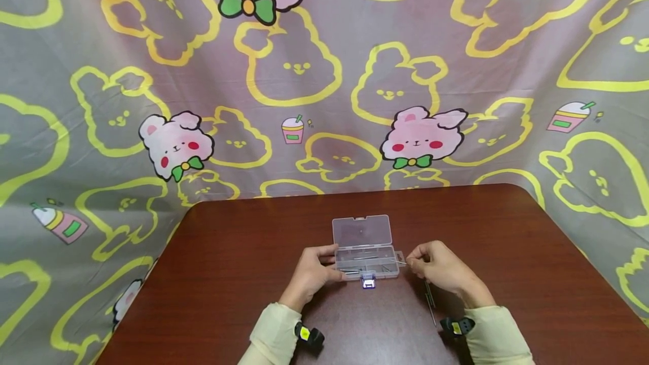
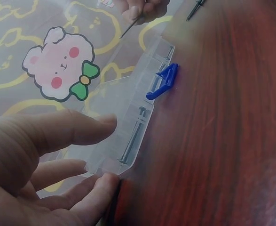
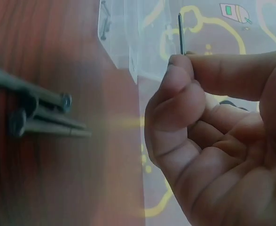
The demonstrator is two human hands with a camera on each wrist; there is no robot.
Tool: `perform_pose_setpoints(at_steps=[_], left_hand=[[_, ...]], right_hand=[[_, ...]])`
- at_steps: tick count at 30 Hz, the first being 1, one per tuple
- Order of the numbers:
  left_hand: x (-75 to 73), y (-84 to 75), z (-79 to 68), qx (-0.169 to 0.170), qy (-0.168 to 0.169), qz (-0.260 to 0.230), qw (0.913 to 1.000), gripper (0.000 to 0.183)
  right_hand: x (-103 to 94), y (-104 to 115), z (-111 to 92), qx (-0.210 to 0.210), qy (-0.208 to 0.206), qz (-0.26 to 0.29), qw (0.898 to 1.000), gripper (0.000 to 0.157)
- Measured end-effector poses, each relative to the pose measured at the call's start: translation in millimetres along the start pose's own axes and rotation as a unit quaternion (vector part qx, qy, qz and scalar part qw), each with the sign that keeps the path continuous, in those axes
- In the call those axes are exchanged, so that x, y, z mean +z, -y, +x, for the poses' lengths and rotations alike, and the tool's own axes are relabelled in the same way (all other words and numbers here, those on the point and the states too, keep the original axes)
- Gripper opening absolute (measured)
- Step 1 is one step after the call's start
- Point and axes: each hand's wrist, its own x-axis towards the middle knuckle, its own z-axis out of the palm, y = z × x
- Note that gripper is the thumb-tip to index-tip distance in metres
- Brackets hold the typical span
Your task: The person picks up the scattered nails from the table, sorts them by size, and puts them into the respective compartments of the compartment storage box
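A clear plastic compartment box stands on the table with its lid raised at the back. My left hand grips the box's left end, thumb at the front and fingers behind. Between thumb and fingertips my right hand pinches a thin metal nail. In the head view the nail's tip points left over the box's right end. Long nails lie in the front left compartment, and shorter pieces in the right one.
Several loose nails lie on the table below the right hand, their round heads showing in the right wrist view. A blue latch hangs from the box's front. Behind the table rises a patterned cloth.
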Motion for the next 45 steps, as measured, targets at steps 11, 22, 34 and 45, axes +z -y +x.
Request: perform_pose_setpoints(at_steps=[11,22,34,45], left_hand=[[0.3,-0.3,1.3,0.002,0.003,-0.011,0.9999,0.079],[1.2,0.8,2.3,0.005,0.005,-0.011,0.9999,0.078],[1.5,-1.1,-0.7,0.008,0.003,-0.008,0.9999,0.080],[0.8,0.0,0.5,0.011,0.008,-0.016,0.9998,0.079]], right_hand=[[11.2,9,12,0.003,-0.024,-0.011,1.000,0.009],[23.1,20,23,-0.014,-0.032,-0.031,0.999,0.008],[43.8,25,38,-0.025,-0.035,-0.083,0.996,0.011],[55.1,29,46,-0.036,-0.021,-0.106,0.994,0.014]])
